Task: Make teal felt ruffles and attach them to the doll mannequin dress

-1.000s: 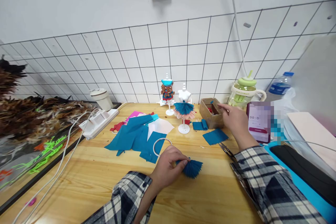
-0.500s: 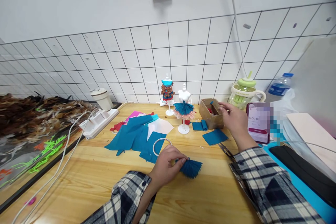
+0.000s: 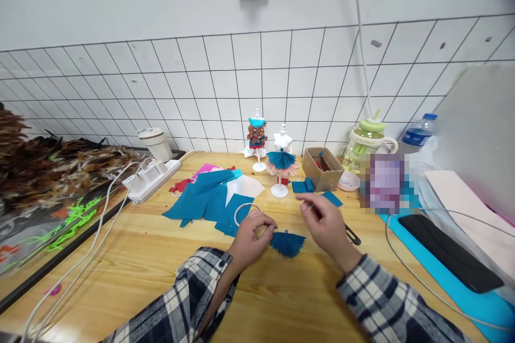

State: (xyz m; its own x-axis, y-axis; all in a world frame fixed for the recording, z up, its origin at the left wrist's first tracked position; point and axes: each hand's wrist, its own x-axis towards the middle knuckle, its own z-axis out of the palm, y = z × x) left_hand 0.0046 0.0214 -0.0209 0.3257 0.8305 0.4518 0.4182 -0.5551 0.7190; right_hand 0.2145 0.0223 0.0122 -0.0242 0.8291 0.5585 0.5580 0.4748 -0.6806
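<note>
My left hand (image 3: 252, 238) is closed, thumb and forefinger together at the upper left edge of a pleated dark-blue fan (image 3: 288, 245). The fan's narrow top shows clear of the fingertips. Behind that hand, a thin white ring (image 3: 236, 218) is partly hidden. My right hand (image 3: 325, 221) is over the table to the fan's right, fingertips pinched; whatever is between them is too small to make out. Beyond it lie a blue square (image 3: 332, 199) and a folded blue piece (image 3: 300, 187). A white mini dress form (image 3: 282, 142) wears a blue pleated skirt over pink.
Blue sheets (image 3: 201, 198) lie left of centre. At the back stand a second dressed form (image 3: 257, 133) and a cardboard box (image 3: 328, 177), with a pink dish (image 3: 348, 181) alongside. Scissors (image 3: 353, 236) lie by my right wrist. A power strip (image 3: 151, 182) and cables border the left.
My right hand has come from the cardboard box inward toward the fan. My left fingertips have shifted left, off the fan's narrow top. The view has turned slightly.
</note>
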